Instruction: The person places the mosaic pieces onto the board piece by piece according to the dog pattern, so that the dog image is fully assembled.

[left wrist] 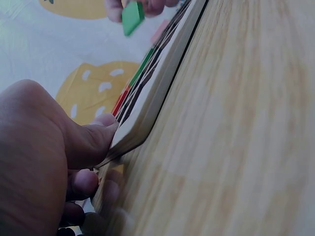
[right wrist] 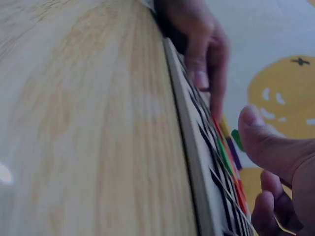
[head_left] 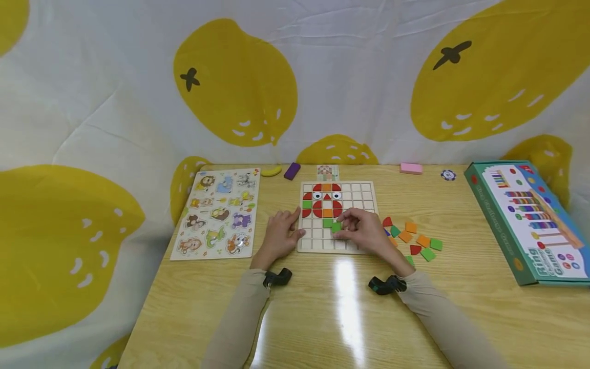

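The square wooden grid board (head_left: 357, 196) lies on the table with red, orange, green and eye-printed pieces in its upper left cells. My left hand (head_left: 279, 233) rests against the board's left edge, thumb and forefinger touching the rim. In the left wrist view the thumb (left wrist: 96, 137) lies at the board's corner. Between thumb and fingertips my right hand (head_left: 364, 230) pinches a green square tile (head_left: 336, 226), which hangs tilted above the board in the left wrist view. Just left of it, another green tile (head_left: 327, 223) sits in the grid.
Loose coloured tiles (head_left: 423, 240) lie right of the board. A small pattern card (head_left: 328, 172) is behind it. An animal puzzle (head_left: 216, 215) lies left, a ring game box (head_left: 530, 220) far right. Along the back are a toy banana (head_left: 271, 171), purple block (head_left: 292, 171), pink block (head_left: 411, 168) and chip (head_left: 448, 175).
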A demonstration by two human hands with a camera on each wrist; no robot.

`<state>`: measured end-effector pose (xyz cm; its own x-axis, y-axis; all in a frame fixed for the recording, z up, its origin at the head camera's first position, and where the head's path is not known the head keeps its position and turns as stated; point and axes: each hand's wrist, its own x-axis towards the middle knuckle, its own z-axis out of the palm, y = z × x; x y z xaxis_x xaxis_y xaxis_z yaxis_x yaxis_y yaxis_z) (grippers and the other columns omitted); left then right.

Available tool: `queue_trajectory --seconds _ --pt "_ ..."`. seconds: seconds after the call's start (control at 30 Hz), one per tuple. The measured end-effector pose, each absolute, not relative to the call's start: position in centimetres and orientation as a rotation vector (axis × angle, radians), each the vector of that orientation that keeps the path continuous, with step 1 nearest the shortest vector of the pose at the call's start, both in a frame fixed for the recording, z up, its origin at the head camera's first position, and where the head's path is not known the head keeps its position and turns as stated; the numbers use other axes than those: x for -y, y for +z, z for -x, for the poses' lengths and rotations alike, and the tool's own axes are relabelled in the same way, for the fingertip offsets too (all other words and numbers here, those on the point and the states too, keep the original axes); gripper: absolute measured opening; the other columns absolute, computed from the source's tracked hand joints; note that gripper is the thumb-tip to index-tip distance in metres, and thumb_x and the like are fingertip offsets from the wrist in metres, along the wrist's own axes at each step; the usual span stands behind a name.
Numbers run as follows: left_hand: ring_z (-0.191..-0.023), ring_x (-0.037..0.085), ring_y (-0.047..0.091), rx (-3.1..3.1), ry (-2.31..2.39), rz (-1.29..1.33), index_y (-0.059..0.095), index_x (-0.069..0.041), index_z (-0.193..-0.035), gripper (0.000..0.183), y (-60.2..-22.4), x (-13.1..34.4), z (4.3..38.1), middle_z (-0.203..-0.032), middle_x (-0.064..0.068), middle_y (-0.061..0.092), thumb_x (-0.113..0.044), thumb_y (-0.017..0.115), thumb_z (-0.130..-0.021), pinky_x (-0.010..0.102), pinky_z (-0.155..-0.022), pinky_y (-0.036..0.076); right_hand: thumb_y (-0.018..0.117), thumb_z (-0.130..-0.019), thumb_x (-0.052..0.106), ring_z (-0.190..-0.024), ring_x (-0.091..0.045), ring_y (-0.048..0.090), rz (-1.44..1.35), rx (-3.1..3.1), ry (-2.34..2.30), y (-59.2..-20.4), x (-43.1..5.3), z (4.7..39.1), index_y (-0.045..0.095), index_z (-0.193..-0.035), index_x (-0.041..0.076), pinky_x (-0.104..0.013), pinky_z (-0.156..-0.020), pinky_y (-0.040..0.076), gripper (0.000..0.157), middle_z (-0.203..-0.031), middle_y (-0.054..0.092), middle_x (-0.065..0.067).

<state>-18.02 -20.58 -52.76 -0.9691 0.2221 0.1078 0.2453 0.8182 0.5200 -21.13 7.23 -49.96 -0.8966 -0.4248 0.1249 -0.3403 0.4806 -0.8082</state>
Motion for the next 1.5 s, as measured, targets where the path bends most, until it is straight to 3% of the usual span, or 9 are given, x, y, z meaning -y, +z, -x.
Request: queue_trajectory --seconds 0.23,0.6,0.87,1.07,1.17,1.33,1.5 --pt "-0.079 0.015 0.037 2.946 -0.868 0.397 0.043 -0.012 -0.150 0.066 -52.1 20.1 18.0 -0.081 -0.004 0.045 -0.035 0.066 -0.092 0.034 -0.080 0.027 0.092 -0.062 0.044 -0.066 -0.013 0.048 0.717 -2.802 -1.134 -50.1 -5.5 20.6 0.075 -0.093 0.019 -0.030 -0.059 0.039 0.043 -0.080 0.061 0.002" --pt "-0.079 0.016 0.036 2.945 -0.865 0.390 0.044 -0.011 -0.149 0.066 -51.9 19.9 18.1 -0.080 -0.004 0.044 -0.033 0.067 -0.091 0.035 -0.079 0.027 0.087 -0.073 0.035 -0.066 -0.010 0.049 0.774 -2.784 -1.141 -49.9 -5.9 20.5 0.078 -0.093 0.021 -0.028 -0.060 0.040 0.026 -0.079 0.060 0.005" --pt "-0.080 0.016 0.037 2.969 -0.851 0.388 0.042 -0.013 -0.151 0.066 -52.5 19.7 17.8 -0.081 -0.004 0.044 -0.035 0.065 -0.092 0.035 -0.080 0.027 0.086 -0.075 0.031 -0.071 -0.015 0.053 0.894 -2.690 -1.174 -48.3 -13.0 19.1 0.076 -0.100 0.017 -0.025 -0.063 0.042 0.030 -0.084 0.065 0.002" --pt "-0.081 0.016 0.038 2.982 -0.851 0.346 0.041 -0.014 -0.151 0.067 -52.4 20.0 17.7 -0.082 -0.004 0.044 -0.035 0.065 -0.092 0.035 -0.081 0.028 0.087 -0.073 0.018 -0.074 -0.014 0.054 0.894 -2.656 -1.020 -47.6 -18.9 17.2 0.076 -0.101 0.020 -0.024 -0.063 0.043 0.030 -0.092 0.068 0.006" --pt "-0.081 0.016 0.038 2.977 -0.849 0.341 0.041 -0.014 -0.151 0.067 -52.4 20.2 17.7 -0.082 -0.003 0.044 -0.035 0.066 -0.092 0.035 -0.081 0.028 0.085 -0.076 0.016 -0.074 -0.015 0.052 0.856 -2.651 -0.943 -47.9 -19.8 16.8 0.076 -0.101 0.022 -0.024 -0.063 0.042 0.028 -0.093 0.066 0.007" --pt "-0.080 0.017 0.037 2.964 -0.848 0.340 0.043 -0.014 -0.150 0.066 -52.4 20.5 17.8 -0.081 -0.002 0.044 -0.035 0.066 -0.092 0.035 -0.080 0.028 0.084 -0.078 0.015 -0.080 -0.009 0.060 0.805 -2.648 -0.891 -48.1 -19.6 16.8 0.072 -0.098 0.019 -0.025 -0.069 0.050 0.024 -0.093 0.065 0.007" --pt "-0.081 0.017 0.038 2.972 -0.849 0.345 0.042 -0.015 -0.151 0.066 -52.5 20.4 17.8 -0.081 -0.002 0.045 -0.035 0.065 -0.092 0.035 -0.079 0.028 0.081 -0.080 0.012 -0.072 -0.005 0.058 0.787 -2.674 -0.980 -47.4 -19.4 17.3 0.065 -0.090 0.016 -0.024 -0.063 0.049 0.019 -0.082 0.063 0.008"
